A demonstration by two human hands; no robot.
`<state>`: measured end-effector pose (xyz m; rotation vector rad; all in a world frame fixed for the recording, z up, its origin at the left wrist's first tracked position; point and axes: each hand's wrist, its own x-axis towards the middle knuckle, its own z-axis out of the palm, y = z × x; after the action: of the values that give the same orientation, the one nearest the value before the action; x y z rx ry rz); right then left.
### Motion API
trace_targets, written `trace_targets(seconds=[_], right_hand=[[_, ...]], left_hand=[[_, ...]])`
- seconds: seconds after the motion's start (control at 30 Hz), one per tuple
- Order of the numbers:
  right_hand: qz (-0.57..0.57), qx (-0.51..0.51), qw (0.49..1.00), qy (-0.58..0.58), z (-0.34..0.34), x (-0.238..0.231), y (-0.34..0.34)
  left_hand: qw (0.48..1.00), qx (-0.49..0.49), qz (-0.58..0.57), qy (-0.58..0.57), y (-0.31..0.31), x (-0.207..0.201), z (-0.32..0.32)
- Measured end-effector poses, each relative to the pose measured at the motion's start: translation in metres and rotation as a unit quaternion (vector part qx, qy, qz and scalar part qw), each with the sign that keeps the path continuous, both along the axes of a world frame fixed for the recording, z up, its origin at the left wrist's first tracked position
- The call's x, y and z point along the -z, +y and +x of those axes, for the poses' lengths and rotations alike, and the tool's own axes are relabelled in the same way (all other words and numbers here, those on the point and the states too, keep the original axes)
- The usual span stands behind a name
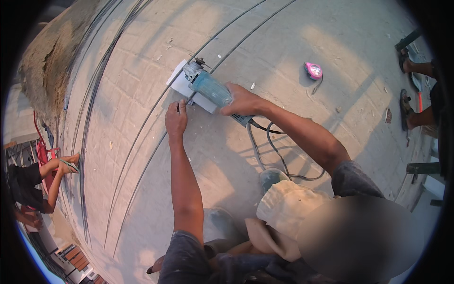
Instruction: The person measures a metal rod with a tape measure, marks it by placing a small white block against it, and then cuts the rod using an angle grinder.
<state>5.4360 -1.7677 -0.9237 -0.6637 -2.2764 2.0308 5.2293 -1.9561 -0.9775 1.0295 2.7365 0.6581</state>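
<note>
My right hand [241, 100] is wrapped round the rear of a teal angle grinder [210, 88], whose metal head points up and left. My left hand [176, 120] is closed over a thin steel rod [151, 154], just left of the grinder. This rod passes under the tool and comes out beyond it. A second steel rod [148, 115] runs alongside, close to the grinder's head. Beneath the tool lies a white flat piece [204, 102] on the ground. The cutting disc cannot be made out clearly.
The grinder's cord [280, 154] loops beside my foot. A pink tape measure [313, 71] lies to the right. More long rods [97, 78] stretch along the left, by a heap of sand [49, 61]. One person sits at left; another person's feet [405, 111] are at right.
</note>
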Motion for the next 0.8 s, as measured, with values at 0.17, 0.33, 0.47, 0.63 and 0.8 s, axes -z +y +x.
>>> trace_targets(seconds=[0.17, 0.33, 0.47, 0.63, 0.8], right_hand=[[-0.024, -0.043, 0.999, 0.02, -0.004, -0.003, -0.007], [-0.009, -0.023, 1.0, 0.006, -0.002, -0.001, -0.005], [0.002, -0.009, 1.0, -0.021, 0.003, -0.008, 0.0], [0.007, -0.007, 0.999, -0.037, 0.001, -0.005, -0.001], [0.024, -0.02, 0.998, -0.059, -0.003, 0.0, 0.0]], left_hand=[[0.995, -0.003, 0.046, -0.089, -0.01, 0.009, -0.01], [0.989, 0.028, 0.064, -0.131, -0.012, 0.007, -0.015], [0.99, 0.033, 0.069, -0.119, -0.009, 0.002, -0.009], [0.988, 0.038, 0.072, -0.133, -0.015, 0.007, -0.017], [0.985, 0.026, 0.088, -0.15, -0.014, 0.013, -0.018]])
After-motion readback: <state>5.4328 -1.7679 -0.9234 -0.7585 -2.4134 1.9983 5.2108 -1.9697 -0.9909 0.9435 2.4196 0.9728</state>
